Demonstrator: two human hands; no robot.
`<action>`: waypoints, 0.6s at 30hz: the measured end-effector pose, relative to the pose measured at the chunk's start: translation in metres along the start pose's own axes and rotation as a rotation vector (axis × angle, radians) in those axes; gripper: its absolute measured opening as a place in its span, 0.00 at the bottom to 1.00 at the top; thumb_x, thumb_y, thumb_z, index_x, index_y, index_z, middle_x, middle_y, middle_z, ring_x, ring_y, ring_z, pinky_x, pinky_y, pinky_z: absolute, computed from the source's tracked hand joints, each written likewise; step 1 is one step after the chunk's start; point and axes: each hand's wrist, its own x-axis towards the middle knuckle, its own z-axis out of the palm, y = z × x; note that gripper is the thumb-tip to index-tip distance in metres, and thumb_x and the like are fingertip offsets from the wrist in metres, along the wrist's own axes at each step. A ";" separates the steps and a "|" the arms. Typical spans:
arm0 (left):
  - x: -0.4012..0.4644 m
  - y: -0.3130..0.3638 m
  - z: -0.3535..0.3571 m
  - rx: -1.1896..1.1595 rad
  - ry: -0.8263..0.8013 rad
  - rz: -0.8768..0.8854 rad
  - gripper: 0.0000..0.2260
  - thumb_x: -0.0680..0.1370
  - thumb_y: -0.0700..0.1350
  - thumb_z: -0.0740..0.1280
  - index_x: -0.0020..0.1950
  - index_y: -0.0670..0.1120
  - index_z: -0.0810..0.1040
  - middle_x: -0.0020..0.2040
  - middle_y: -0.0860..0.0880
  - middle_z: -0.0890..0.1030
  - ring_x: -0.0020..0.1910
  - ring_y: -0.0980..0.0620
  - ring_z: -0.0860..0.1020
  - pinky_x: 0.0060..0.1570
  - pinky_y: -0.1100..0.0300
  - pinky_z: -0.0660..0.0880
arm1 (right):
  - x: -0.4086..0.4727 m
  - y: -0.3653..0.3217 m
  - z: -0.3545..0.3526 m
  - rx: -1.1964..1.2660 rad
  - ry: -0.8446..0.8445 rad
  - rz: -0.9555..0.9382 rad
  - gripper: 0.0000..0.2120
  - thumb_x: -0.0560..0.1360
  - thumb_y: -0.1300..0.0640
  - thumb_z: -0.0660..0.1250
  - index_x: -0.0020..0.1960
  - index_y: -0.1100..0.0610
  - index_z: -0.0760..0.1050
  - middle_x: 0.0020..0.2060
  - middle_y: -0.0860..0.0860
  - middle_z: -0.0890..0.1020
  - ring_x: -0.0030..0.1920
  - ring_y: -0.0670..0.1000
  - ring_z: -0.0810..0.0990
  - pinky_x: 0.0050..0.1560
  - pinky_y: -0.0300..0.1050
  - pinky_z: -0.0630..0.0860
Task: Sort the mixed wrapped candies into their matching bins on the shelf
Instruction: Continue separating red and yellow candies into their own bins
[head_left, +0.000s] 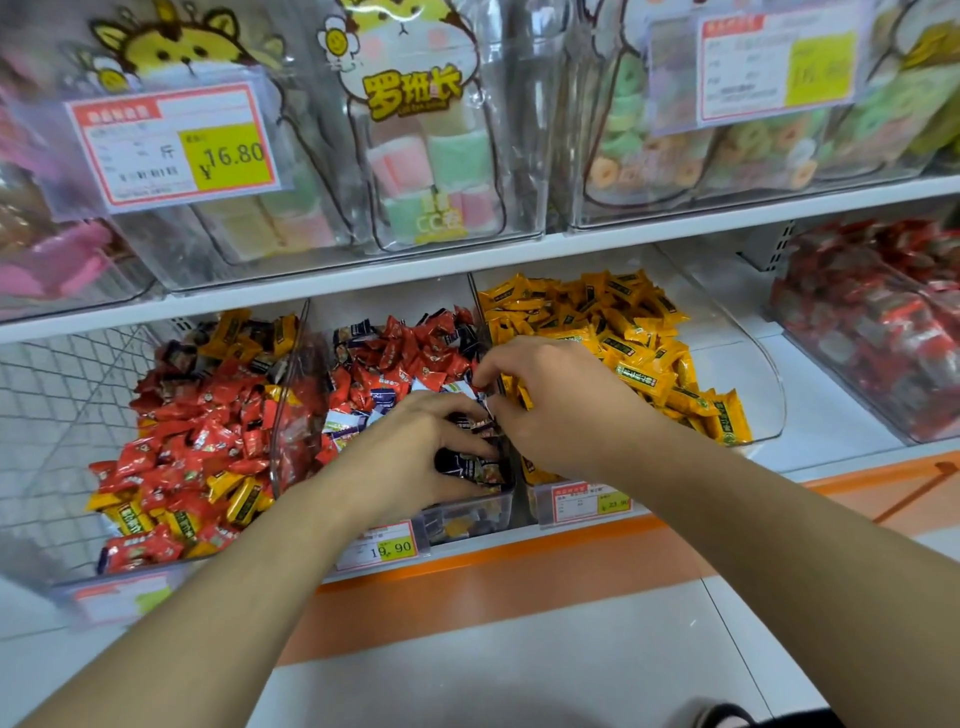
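A: From the head camera, where are the hands?

B: Both are down in the middle bin (470, 512), the clear one holding red, dark purple and white wrapped candies (410, 358). The left hand (415, 457) lies over the front of the pile with its fingers curled around dark purple candies (467, 462). The right hand (556, 405) sits just beside it, fingers bent down at the divider, pinching small wrappers; thumb and fingertips are drawn together on them.

A: What lies to the left of the left hand?

B: A bin (130, 582) of mostly red candies (208, 431) with yellow-wrapped ones (244, 499) mixed in, especially toward the front.

A: And past the right hand?

B: The bin of yellow candies (613, 332), touching the far side of that hand's knuckles and wrist. Farther right, well apart, is a bin of red-wrapped packets (872, 322).

A: Anything nearer than the hands?

B: Price tags on the bin fronts; the one under the left forearm reads 19.90 (384, 548). Below runs an orange shelf edge (519, 551).

A: Above the hands?

B: An upper shelf of clear bins with pastel marshmallow rolls (431, 171) and a 16.80 price tag (176, 145).
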 end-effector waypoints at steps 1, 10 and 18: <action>0.001 -0.001 -0.001 0.001 0.005 0.001 0.18 0.72 0.55 0.79 0.62 0.59 0.85 0.73 0.61 0.71 0.70 0.56 0.65 0.71 0.58 0.64 | 0.000 0.000 0.000 0.003 0.004 -0.001 0.11 0.80 0.56 0.67 0.61 0.50 0.79 0.61 0.46 0.79 0.61 0.49 0.77 0.60 0.49 0.79; -0.018 -0.021 -0.018 0.128 0.066 -0.050 0.10 0.75 0.55 0.77 0.55 0.56 0.88 0.67 0.59 0.77 0.65 0.59 0.75 0.67 0.55 0.73 | 0.002 -0.002 0.001 -0.004 -0.004 -0.006 0.10 0.81 0.57 0.66 0.61 0.49 0.79 0.61 0.46 0.79 0.61 0.49 0.77 0.60 0.46 0.78; -0.027 -0.019 -0.029 0.409 0.120 -0.094 0.11 0.78 0.54 0.73 0.61 0.58 0.85 0.70 0.60 0.76 0.71 0.56 0.70 0.69 0.50 0.68 | 0.002 -0.004 -0.002 -0.005 -0.024 0.008 0.10 0.81 0.57 0.66 0.61 0.49 0.78 0.61 0.46 0.79 0.60 0.49 0.77 0.58 0.44 0.77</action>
